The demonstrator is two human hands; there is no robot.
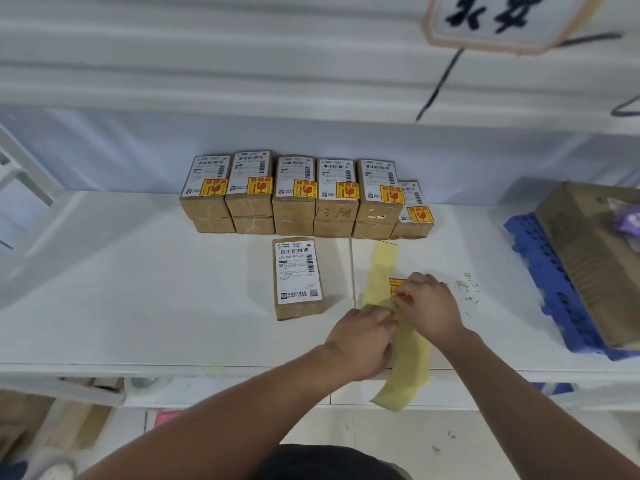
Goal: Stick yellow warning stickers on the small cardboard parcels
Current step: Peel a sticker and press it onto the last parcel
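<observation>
White shelf (138, 289) — curling strip (381, 265) (square sticker (395, 285))

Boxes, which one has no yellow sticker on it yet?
The single box lying alone in front of the stacked row. Its top shows only a white label; each visible top in the row carries a yellow sticker.

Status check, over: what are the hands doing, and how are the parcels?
Left hand holds backing strip; right hand pinches yellow sticker on it. Front parcel unstickered; back row top parcels stickered. Nothing between sticker and front parcel.
</observation>
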